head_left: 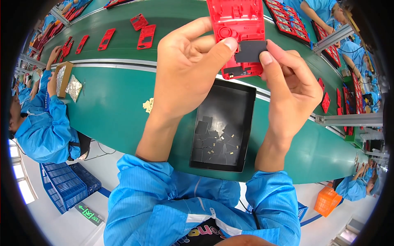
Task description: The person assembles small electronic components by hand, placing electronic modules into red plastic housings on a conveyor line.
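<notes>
Up at the top of the view, my left hand (186, 67) grips a red plastic housing (250, 22) by its left side, the thumb lying over its inner face. My right hand (289, 84) pinches a thin dark grey rectangular pad (249, 51) between thumb and fingertips. The pad lies over the lower part of the housing, its left end close to my left thumb; I cannot tell whether it is stuck down. Below my hands a black tray (251, 119) stands on the green bench, with several dark pads (205, 139) and small pale pieces in it.
Several red housings (146, 37) lie on the green belt (123, 20) beyond a metal rail. Pale yellow scraps (148, 105) sit left of the tray. A co-worker in blue (45, 127) sits at the left near a cardboard box (63, 80). Metal posts (349, 119) stand at the right.
</notes>
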Available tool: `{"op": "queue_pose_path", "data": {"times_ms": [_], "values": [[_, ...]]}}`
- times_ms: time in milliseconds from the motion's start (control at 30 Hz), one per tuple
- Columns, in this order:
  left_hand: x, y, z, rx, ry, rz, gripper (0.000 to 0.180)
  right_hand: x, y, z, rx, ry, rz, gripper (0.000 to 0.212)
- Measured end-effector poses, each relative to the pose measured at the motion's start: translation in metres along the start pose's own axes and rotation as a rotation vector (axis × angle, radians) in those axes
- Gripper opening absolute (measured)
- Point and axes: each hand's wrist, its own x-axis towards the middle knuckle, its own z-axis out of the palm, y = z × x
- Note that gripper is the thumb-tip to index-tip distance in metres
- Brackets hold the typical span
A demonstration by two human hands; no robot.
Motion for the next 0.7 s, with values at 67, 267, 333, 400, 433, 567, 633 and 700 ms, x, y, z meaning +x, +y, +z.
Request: {"op": "queue_pose_path", "data": {"times_ms": [67, 267, 333, 400, 433, 567, 633, 700], "values": [[-0.002, -0.002, 0.001, -0.036, 0.025, -0.013, 0.032, -0.004, 0.003, 0.004, -0.218, 0.026, -0.135, 0.026], [-0.007, -0.001, 0.018, -0.069, 0.172, 0.048, 0.032, -0.011, 0.019, 0.018, -0.438, 0.106, -0.442, 0.036], [-0.008, -0.003, 0.015, -0.020, 0.177, 0.033, 0.030, -0.009, 0.016, 0.016, -0.406, 0.056, -0.449, 0.036], [-0.009, -0.004, 0.014, 0.032, 0.183, 0.015, 0.028, -0.012, 0.021, 0.017, -0.112, 0.002, -0.246, 0.030], [-0.010, -0.004, 0.014, 0.033, 0.193, 0.021, 0.026, -0.012, 0.014, 0.019, 0.103, -0.027, -0.065, 0.026], [-0.011, -0.002, 0.018, 0.034, 0.182, 0.053, 0.024, -0.003, 0.004, 0.005, 0.486, -0.156, 0.364, 0.005], [-0.011, -0.003, 0.017, 0.045, 0.173, 0.051, 0.024, -0.004, 0.005, 0.003, 0.433, -0.172, 0.357, 0.003], [-0.011, -0.004, 0.018, 0.054, 0.163, 0.047, 0.024, -0.004, 0.013, 0.001, 0.293, -0.209, 0.080, 0.003]]}}
